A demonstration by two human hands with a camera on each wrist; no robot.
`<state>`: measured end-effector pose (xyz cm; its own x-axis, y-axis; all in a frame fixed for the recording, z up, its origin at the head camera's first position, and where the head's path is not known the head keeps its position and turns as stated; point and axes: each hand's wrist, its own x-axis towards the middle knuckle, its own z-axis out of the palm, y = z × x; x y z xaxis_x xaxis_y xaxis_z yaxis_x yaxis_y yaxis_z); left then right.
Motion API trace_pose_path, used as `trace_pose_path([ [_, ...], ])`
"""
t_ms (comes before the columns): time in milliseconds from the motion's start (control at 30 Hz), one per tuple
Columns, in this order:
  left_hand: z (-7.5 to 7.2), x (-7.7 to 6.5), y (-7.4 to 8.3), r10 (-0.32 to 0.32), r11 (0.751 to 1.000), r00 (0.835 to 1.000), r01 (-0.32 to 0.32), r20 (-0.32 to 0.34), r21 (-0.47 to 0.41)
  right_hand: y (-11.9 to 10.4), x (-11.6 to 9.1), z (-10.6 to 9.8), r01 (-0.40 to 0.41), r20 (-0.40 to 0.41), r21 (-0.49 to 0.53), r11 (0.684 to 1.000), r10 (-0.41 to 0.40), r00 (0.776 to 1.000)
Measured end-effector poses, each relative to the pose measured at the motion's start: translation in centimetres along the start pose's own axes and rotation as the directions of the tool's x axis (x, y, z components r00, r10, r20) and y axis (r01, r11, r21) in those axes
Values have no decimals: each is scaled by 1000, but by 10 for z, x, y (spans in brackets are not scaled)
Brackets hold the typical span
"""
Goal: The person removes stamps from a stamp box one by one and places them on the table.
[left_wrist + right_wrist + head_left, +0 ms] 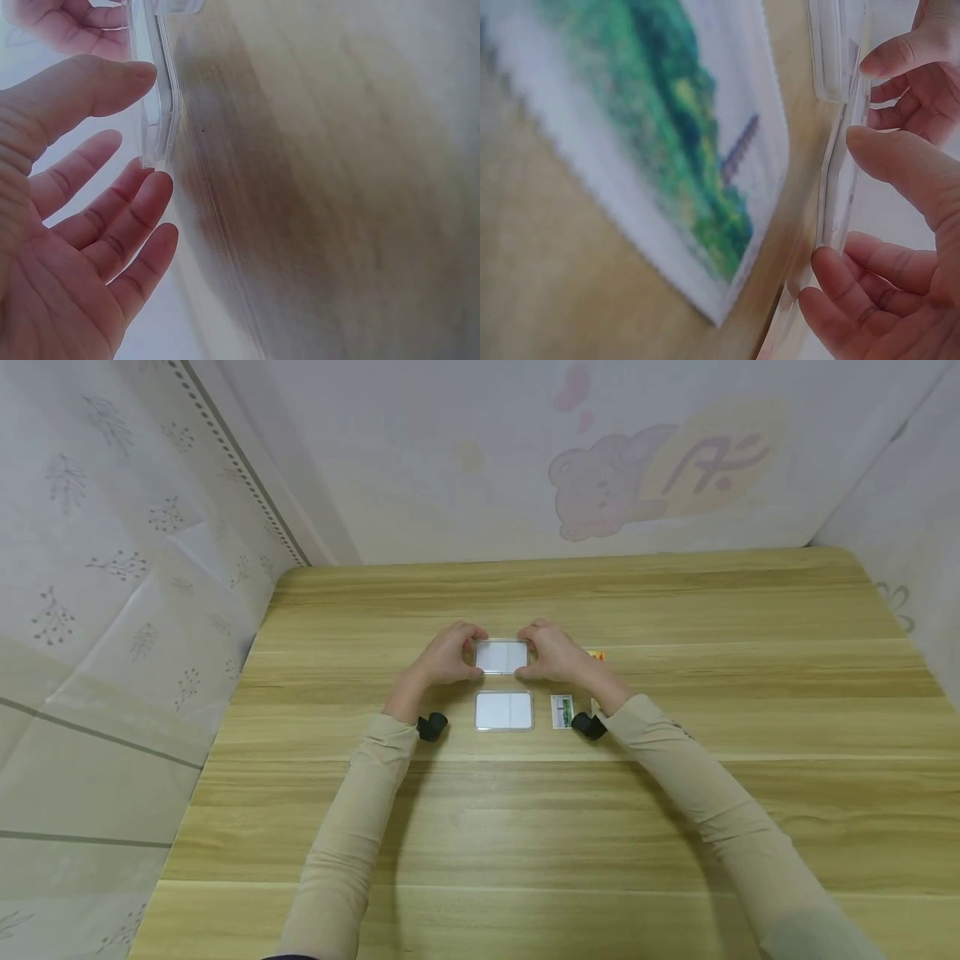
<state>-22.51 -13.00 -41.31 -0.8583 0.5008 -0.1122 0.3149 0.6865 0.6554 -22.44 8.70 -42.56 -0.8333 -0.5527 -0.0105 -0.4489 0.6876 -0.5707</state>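
Note:
A clear plastic case (501, 657) with a white insert lies between the two hands, over the wooden table. My left hand (450, 657) pinches its left end between thumb and fingers. At its right end, my right hand (553, 653) grips the rim the same way. In the left wrist view, the left thumb lies against the case edge (163, 112). The right thumb and fingertips touch the case (838, 180) in the right wrist view. Just nearer the body, a second clear case (503, 711) with a white insert lies flat.
Right of the second case lies a postage stamp (562, 712) with a green landscape and toothed edges. A small orange-and-yellow piece (597, 655) shows partly behind the right forearm. Black wrist cameras (432, 727) hang at both wrists. Patterned cloth (450, 460) stands behind the wooden table (510, 843).

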Motion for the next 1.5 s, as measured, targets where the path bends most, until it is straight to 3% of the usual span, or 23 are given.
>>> trace_pose_path([
  [667,1,0,-2,-33,999,999,33,24,-5,-5,0,-2,-18,35,-36,999,20,999],
  [1267,-2,-2,-2,-58,998,998,57,32,31,-9,-2,-1,-44,41,-16,999,44,998],
  [1500,-1,-3,-3,-50,999,998,50,23,5,-8,-4,-1,-37,35,-8,999,38,999],
])
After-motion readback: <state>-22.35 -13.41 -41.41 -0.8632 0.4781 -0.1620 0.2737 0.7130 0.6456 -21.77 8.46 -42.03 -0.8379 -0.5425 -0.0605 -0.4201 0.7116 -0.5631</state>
